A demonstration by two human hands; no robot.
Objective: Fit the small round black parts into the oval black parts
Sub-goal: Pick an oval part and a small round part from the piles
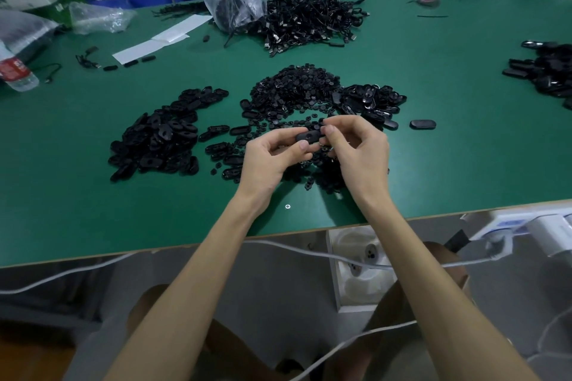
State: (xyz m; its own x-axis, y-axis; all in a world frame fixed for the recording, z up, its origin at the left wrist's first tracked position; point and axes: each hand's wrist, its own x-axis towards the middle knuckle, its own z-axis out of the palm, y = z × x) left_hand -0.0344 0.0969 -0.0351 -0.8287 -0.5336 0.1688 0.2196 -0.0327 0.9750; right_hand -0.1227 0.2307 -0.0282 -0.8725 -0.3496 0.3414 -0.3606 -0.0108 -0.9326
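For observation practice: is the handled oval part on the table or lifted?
Lifted: the left hand and right hand hold the oval part above the table.

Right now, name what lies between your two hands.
In the head view, one oval black part, pinched at its ends by the left hand and right hand, above loose small round parts.

Single head-worn view (wide-angle), facing forward and down across green table (448,164); near edge close below.
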